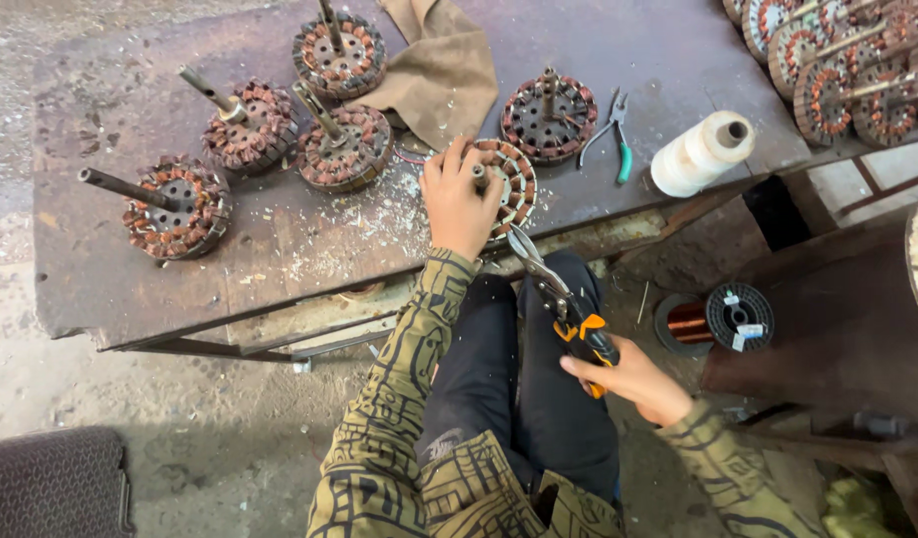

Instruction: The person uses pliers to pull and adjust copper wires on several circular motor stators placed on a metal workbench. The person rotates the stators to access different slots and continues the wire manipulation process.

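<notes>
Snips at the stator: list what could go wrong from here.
1. The snips in the right hand point at the stator close beside the left hand; a slip might nick fingers.
2. The stator sits near the table edge, so it could tip off.

Head view, as I receive it: even, diffuse daylight, moderately bright, with no hard glare. Soft shadows fall beneath the metal table and darken the floor at lower left. The white thread spool is the brightest area, nearly washed out. Focus holds across the centre; straight edges bow slightly toward the corners.
</notes>
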